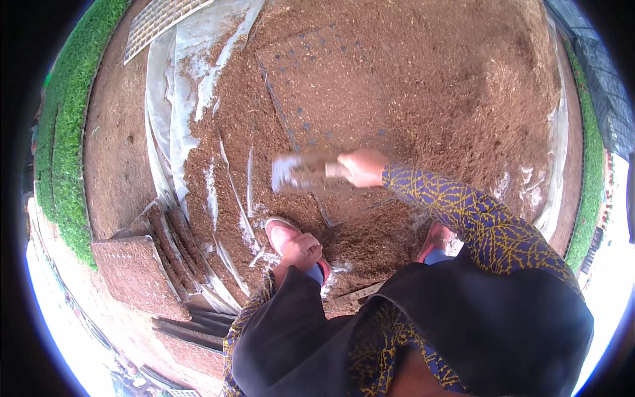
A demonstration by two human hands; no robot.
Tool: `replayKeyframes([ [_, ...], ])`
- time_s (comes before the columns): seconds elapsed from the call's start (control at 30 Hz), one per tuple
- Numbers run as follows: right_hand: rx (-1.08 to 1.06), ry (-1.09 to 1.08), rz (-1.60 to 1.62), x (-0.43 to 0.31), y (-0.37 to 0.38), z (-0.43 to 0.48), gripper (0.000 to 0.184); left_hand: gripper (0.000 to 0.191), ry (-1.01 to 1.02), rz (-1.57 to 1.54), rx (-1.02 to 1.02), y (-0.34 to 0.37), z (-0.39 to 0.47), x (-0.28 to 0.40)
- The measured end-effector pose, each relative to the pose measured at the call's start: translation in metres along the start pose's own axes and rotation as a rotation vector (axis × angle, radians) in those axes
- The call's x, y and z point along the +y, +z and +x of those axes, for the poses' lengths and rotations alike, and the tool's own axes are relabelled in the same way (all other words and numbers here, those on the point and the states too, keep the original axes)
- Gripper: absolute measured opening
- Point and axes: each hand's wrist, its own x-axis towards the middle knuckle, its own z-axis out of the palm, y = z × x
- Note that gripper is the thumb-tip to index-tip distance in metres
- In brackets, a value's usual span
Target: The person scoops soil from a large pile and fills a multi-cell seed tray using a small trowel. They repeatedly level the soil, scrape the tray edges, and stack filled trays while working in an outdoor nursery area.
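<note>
My right hand (364, 167) grips the pale handle of a flat, trowel-like tool (292, 173), blurred by motion. The blade lies over a seedling tray (322, 94) covered with brown, fibrous growing medium. Dark bits of the tray's surface show through the medium, and one long dark edge is exposed. My left hand (301, 249) is curled, with nothing visible in it, in front of my left knee and above a pink shoe (282, 233).
Loose growing medium (461, 99) is heaped right of the tray. Plastic sheeting (183, 69) lies at left, below a pale cell tray (161, 22). Filled trays (139, 273) are stacked at lower left. Green seedlings (74, 129) line the left, more seedlings (590, 198) the right.
</note>
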Motion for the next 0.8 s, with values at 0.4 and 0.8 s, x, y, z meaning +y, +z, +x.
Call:
replayKeyframes([
  [0.4,0.432,0.018,-0.277,0.07,-0.205,0.124,0.032,0.007,0.034,-0.062,0.067,-0.003,0.002,0.0],
  [0.8,0.415,0.085,-0.291,0.067,-0.201,0.172,0.037,0.006,-0.015,-0.157,0.001,-0.01,0.006,0.003],
])
